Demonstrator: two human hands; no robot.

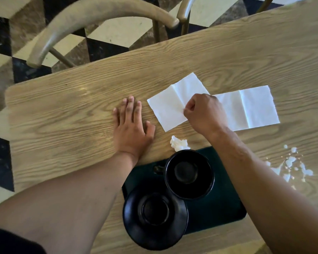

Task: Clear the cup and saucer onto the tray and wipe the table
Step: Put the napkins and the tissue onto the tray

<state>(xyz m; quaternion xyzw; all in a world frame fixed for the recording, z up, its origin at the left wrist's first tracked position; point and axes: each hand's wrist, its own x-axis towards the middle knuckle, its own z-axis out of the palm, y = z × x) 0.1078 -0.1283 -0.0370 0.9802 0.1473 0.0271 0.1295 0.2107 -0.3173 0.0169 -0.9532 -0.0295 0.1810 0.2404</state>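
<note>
My left hand (131, 125) lies flat on the table (62, 110), fingers spread, holding nothing. My right hand (203, 112) is curled, pinching the white napkin (174, 105) at its crease; a second napkin (253, 107) lies just beside it, partly under my wrist. The black cup (189, 174) sits on the dark tray (218, 208) near me, and the black saucer (154, 215) overlaps the tray's left edge. A crumpled tissue (179, 143) rests by the tray. Spilled white liquid (290, 165) dots the table at right.

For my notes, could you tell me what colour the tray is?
The tray is dark green, seen in the head view.
</note>
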